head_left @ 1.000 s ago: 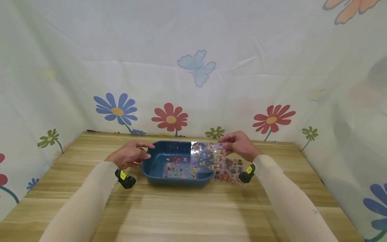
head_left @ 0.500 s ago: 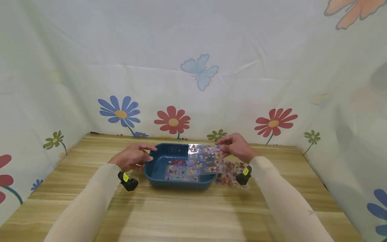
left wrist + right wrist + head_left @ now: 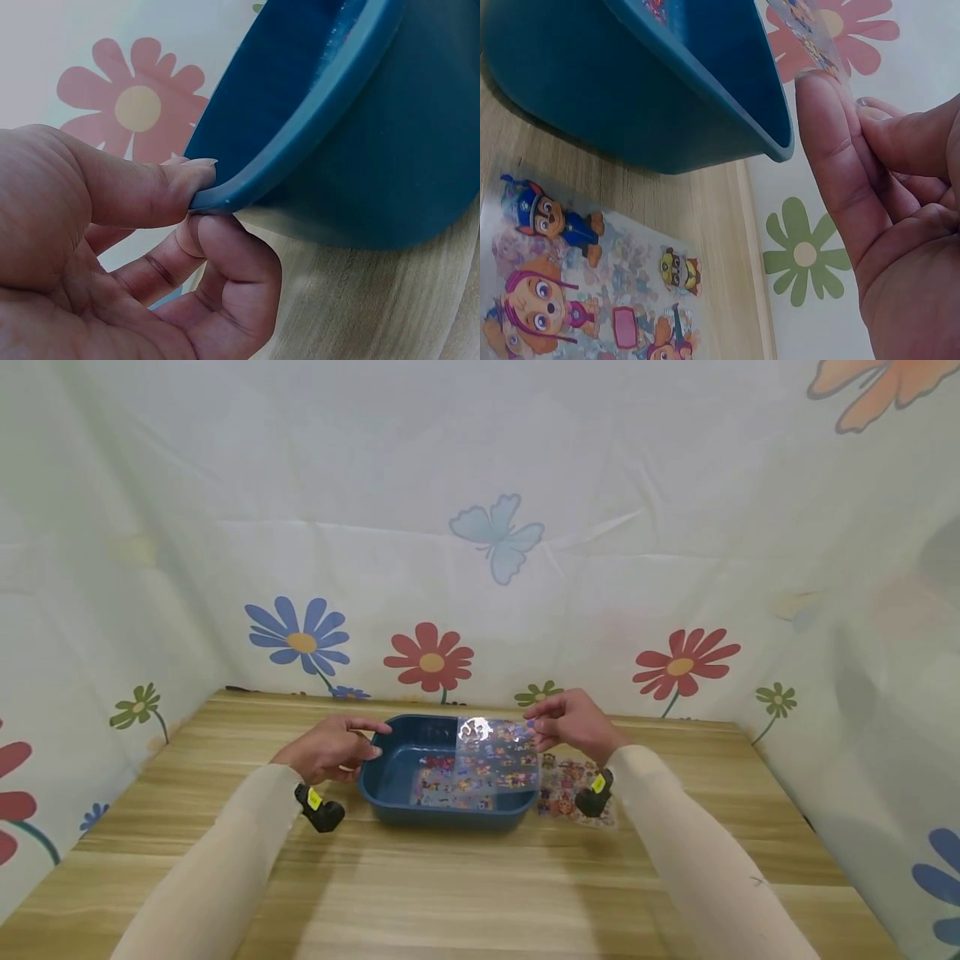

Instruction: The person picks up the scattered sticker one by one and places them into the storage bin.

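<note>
Head view: the left hand [image 3: 330,749] pinches the left rim of a blue basin [image 3: 450,815], thumb inside, fingers outside, while the right hand [image 3: 573,725] pinches the right edge of a clear sticker sheet [image 3: 491,758] held over the basin's right half. Printed clear pieces [image 3: 435,788] lie inside the basin. Just right of it, a character-printed sheet [image 3: 592,270] lies flat on the wood-grain worktop [image 3: 450,893]. Pale wall covering [image 3: 360,460] with flowers and a butterfly [image 3: 498,537] surrounds the worktop's back and sides.

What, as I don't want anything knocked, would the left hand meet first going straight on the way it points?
The tub, which the left hand pinches; beyond it, probably the raised sheet, though depth is unclear.
</note>
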`<state>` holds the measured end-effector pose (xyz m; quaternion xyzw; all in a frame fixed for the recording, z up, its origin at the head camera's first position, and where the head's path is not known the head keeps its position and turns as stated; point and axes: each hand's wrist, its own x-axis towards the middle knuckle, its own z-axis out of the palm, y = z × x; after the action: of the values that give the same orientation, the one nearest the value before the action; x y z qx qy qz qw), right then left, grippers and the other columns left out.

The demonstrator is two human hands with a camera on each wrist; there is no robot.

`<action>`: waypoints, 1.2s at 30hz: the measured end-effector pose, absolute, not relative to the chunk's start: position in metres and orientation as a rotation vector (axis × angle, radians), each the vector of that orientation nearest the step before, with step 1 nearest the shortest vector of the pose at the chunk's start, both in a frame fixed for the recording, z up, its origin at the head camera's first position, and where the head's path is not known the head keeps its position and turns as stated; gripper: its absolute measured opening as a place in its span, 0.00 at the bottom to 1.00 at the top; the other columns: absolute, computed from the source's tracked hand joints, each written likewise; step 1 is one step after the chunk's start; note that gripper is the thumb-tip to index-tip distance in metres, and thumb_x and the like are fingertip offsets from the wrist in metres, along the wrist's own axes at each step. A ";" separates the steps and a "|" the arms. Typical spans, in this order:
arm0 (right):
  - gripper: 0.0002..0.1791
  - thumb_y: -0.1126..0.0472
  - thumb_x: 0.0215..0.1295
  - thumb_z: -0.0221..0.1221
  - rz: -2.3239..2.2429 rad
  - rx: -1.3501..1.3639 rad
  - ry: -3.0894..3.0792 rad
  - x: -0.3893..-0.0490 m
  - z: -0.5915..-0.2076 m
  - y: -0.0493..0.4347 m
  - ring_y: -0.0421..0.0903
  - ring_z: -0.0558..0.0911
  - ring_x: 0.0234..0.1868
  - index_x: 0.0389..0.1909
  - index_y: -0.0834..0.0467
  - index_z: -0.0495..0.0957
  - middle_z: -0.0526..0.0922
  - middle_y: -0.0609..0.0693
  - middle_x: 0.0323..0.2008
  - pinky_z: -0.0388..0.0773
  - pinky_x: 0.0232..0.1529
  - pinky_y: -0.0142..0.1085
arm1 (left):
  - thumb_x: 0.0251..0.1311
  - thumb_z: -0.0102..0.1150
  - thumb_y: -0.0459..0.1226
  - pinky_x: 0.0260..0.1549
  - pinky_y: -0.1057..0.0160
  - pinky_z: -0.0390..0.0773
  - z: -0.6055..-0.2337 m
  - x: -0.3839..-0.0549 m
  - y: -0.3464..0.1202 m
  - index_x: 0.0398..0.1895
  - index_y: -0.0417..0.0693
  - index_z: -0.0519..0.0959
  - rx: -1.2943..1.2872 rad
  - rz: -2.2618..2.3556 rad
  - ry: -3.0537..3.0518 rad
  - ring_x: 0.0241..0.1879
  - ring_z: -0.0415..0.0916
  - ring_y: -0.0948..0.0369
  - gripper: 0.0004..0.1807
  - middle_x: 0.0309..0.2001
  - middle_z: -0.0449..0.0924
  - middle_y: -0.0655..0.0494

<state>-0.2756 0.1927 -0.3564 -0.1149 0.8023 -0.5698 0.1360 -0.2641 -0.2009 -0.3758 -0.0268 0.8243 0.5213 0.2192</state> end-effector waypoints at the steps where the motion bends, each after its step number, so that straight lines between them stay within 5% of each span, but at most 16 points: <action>1: 0.16 0.75 0.72 0.57 -1.650 -0.344 2.322 -0.276 -0.357 0.192 0.45 0.89 0.32 0.58 0.73 0.79 0.87 0.62 0.40 0.89 0.42 0.42 | 0.68 0.62 0.34 0.29 0.62 0.77 -0.376 -0.265 -0.201 0.73 0.50 0.73 -0.074 1.445 2.280 0.28 0.71 0.57 0.29 0.31 0.74 0.53; 36: 0.17 0.76 0.70 0.56 -1.575 -0.387 2.341 -0.282 -0.358 0.155 0.46 0.89 0.31 0.57 0.72 0.80 0.87 0.64 0.39 0.89 0.40 0.42 | 0.68 0.62 0.33 0.31 0.61 0.78 -0.378 -0.266 -0.202 0.72 0.49 0.73 -0.073 1.468 2.262 0.29 0.72 0.57 0.29 0.32 0.75 0.53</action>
<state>-0.2821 0.1550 -0.3584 -0.1346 0.8133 -0.5469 0.1462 -0.2658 -0.2016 -0.3778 -0.0265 0.8180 0.5308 0.2202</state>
